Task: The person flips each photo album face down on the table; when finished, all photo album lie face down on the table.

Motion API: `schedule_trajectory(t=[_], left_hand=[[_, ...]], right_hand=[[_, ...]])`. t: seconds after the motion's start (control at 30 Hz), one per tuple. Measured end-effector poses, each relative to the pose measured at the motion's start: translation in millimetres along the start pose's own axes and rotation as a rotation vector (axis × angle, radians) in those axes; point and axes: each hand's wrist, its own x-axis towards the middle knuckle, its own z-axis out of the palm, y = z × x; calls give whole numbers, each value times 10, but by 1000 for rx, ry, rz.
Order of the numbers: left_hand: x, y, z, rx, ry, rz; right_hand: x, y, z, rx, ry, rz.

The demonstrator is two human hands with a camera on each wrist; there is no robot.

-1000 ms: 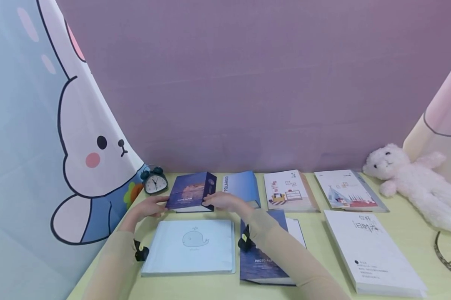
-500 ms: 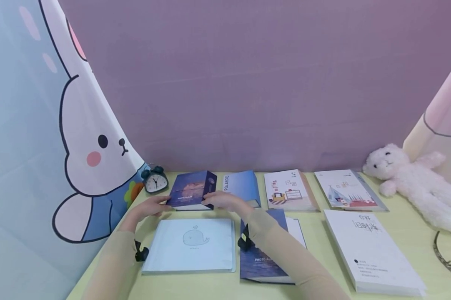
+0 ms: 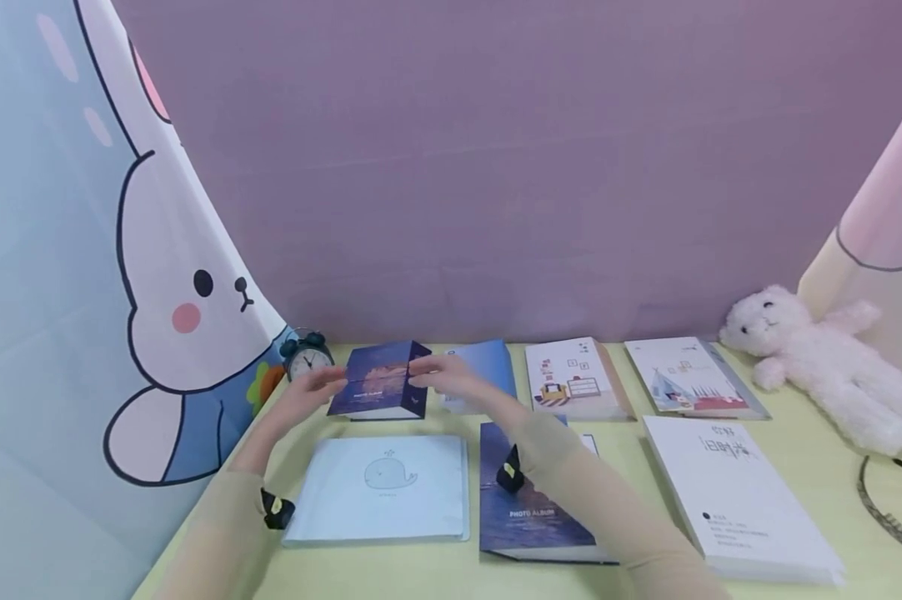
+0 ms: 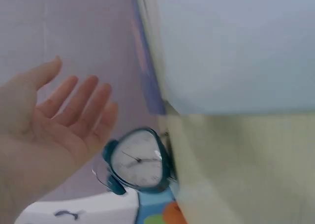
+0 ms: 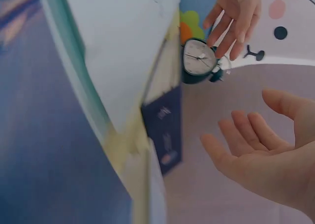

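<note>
At the back left of the table lies a dark blue photo album [image 3: 376,379] with a sunset-like cover. My left hand [image 3: 301,402] hovers at its left side, fingers relaxed and holding nothing. Over its right edge, my right hand [image 3: 458,382] has loosely bent fingers that overlap the spine in the head view. In the left wrist view, my left palm [image 4: 59,128] is spread with nothing in it. The right wrist view shows my right palm [image 5: 266,155] apart from the album's dark spine [image 5: 165,130]. A light blue whale album [image 3: 387,496] lies nearer me, between my forearms.
A teal alarm clock [image 3: 308,357] stands behind my left hand. Along the back lie a blue Polaroid album [image 3: 488,367] and two illustrated books, one white [image 3: 571,379]. Another photo album [image 3: 529,533] lies under my right forearm. A thick white book [image 3: 744,508] and a plush toy [image 3: 819,358] are at right.
Both hands have let go of the back-left photo album and risen slightly from it. Before, they gripped its near corners. The album stays about where it was.
</note>
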Motion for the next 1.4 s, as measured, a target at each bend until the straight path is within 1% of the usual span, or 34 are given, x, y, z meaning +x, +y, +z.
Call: schedule_trajectory(t=[0.07, 0.17, 0.3, 0.4, 0.53, 0.73, 0.8, 0.87, 0.97, 1.1, 1.17, 1.23, 1.4], left_hand=[[12, 83, 28, -14, 5, 37], [32, 240, 90, -27, 14, 73], [57, 467, 194, -60, 4, 126], [75, 618, 286, -76, -13, 168], [104, 758, 409, -67, -36, 215], [141, 935, 651, -28, -79, 259], [149, 992, 734, -42, -97, 273], [161, 1050, 812, -58, -118, 296], [177, 1157, 931, -87, -156, 351], [224, 1332, 1115, -80, -204, 450], [262, 1443, 1220, -68, -228, 480], [309, 1552, 1339, -47, -251, 493], [417, 1813, 1667, -19, -283, 490]], right_hand=[[-71, -56, -109, -8, 9, -18], [-198, -127, -288, -33, 33, -51], [-383, -178, -522, -92, 79, -93], [-531, -171, -693, -120, 97, -114], [-725, -150, -905, -145, 100, -138], [-1025, -145, -1181, -204, 101, -160], [-1134, -148, -1261, -217, 101, -157], [-1247, -146, -1331, -231, 103, -146], [-1432, -128, -1420, -262, 107, -128], [-1690, -65, -1491, -321, 111, -121], [-1813, -21, -1513, -343, 110, -122], [-1930, 30, -1536, -358, 109, -112], [-2247, 137, -1600, -374, 111, -87]])
